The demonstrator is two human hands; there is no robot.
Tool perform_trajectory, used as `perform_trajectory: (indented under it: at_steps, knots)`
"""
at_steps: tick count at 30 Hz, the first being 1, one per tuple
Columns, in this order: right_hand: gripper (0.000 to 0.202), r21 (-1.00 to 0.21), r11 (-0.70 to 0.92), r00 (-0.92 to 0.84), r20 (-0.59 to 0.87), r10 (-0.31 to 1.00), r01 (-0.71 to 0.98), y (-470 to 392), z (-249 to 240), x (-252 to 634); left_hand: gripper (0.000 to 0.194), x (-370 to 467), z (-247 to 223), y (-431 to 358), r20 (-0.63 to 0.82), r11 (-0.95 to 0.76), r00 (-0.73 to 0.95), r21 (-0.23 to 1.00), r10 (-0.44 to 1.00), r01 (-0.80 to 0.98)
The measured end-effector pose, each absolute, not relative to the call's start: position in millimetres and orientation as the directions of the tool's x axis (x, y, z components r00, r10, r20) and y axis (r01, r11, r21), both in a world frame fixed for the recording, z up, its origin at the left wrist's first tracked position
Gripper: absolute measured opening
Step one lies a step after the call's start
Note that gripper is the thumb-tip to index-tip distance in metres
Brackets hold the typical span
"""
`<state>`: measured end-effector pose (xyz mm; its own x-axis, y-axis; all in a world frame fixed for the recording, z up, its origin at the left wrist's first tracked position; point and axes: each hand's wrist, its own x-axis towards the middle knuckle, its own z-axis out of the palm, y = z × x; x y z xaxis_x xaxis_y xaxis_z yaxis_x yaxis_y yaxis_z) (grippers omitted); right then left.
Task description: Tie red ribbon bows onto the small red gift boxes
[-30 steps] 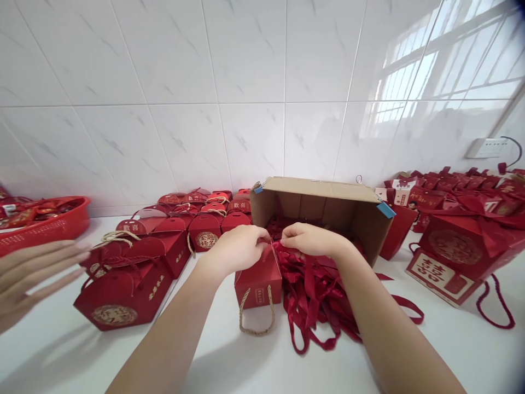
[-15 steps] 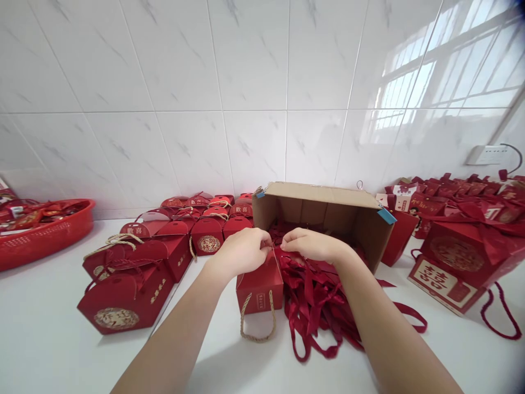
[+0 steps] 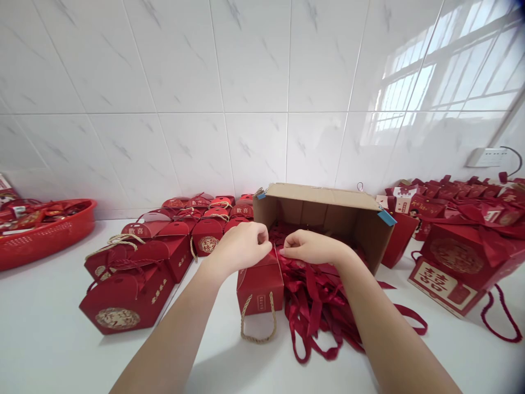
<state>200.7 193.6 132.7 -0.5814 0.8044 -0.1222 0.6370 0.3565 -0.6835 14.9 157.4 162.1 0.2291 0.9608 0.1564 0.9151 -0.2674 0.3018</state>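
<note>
Just left of a heap of dark red ribbons (image 3: 318,306), a small red gift box (image 3: 260,287) sits on the white tabletop, a beige rope handle (image 3: 258,340) hanging from its near end. My left hand (image 3: 246,243) bends over the top of this box, thumb and fingers pinched at its upper edge. From the other side my right hand (image 3: 314,246) reaches in, its fingertips closed at the box's top right edge. The fingers partly hide the flap between them.
Behind the hands a cardboard carton (image 3: 320,192) lies with its opening towards me. Several finished-looking red boxes (image 3: 131,301) stand in rows at left, beside a red plastic basket (image 3: 49,241) of small packets. More red boxes (image 3: 459,257) crowd the right side against the tiled wall.
My left hand has lifted slightly, its fingers rounding into a more open curl. My right fingertips have dipped slightly towards the box edge. The box has stayed in place.
</note>
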Motion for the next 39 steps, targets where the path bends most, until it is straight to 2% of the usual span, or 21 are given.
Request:
perform_trajectory:
  at_steps: [3,5,7,9,11,14,19,24,27,30,34,36,39]
  knots:
    - [0.026,-0.641,0.371,-0.553,-0.101,0.827,0.672,195.1,131.9,202.3,0.015,13.6,168.1,154.5,0.233,-0.293,0.209,0.424,0.95,0.857]
    - [0.02,-0.674,0.367,-0.531,-0.044,0.846,0.641,193.8,133.2,201.8,0.017,14.6,173.5,149.9,0.271,-0.304,0.179,0.539,0.946,0.786]
    - [0.017,-0.782,0.389,-0.586,0.037,0.809,0.487,189.9,136.3,199.9,0.016,16.5,179.2,143.2,0.305,-0.325,0.159,0.639,0.939,0.697]
    - [0.026,-0.881,0.405,-0.69,0.137,0.711,0.243,183.9,140.8,197.2,0.015,18.4,184.3,135.2,0.334,-0.355,0.154,0.705,0.93,0.614]
    - [0.027,-0.922,0.384,-0.757,0.216,0.616,0.049,177.2,145.5,195.2,0.013,19.3,188.3,127.2,0.358,-0.382,0.155,0.749,0.921,0.542]
    - [0.025,-0.931,0.365,-0.742,0.26,0.618,-0.022,168.6,151.5,195.4,0.013,17.5,193.0,117.6,0.402,-0.422,0.152,0.763,0.903,0.49]
    - [0.026,-0.924,0.382,-0.626,0.289,0.724,0.014,159.1,158.6,199.5,0.016,7.5,199.6,108.7,0.479,-0.459,0.112,0.708,0.871,0.537]
    - [0.02,-0.879,0.476,-0.531,0.395,0.75,0.018,145.4,167.0,202.6,0.022,-4.1,200.8,104.8,0.415,-0.395,0.119,0.681,0.902,0.616]
    - [0.015,-0.857,0.515,-0.449,0.467,0.762,-0.017,134.1,172.8,207.1,0.027,-10.9,197.6,106.1,0.299,-0.325,0.171,0.61,0.939,0.723]
    - [0.009,-0.819,0.566,-0.36,0.558,0.748,-0.092,124.3,176.3,212.8,0.034,-16.8,192.5,113.0,0.138,-0.233,0.191,0.441,0.972,0.867]
    - [0.005,-0.688,0.697,-0.167,0.725,0.668,-0.202,119.0,177.1,219.7,0.034,-21.1,184.6,130.6,-0.07,-0.137,0.156,0.224,0.985,0.965]
    - [0.004,-0.62,0.743,-0.045,0.775,0.631,-0.253,119.7,177.9,223.5,0.033,-22.2,180.6,140.4,-0.155,-0.142,0.172,0.184,0.973,0.972]
    - [0.007,-0.538,0.787,0.116,0.799,0.59,-0.3,121.7,181.4,231.1,0.034,-23.3,175.4,151.8,-0.246,-0.163,0.207,0.187,0.947,0.969]
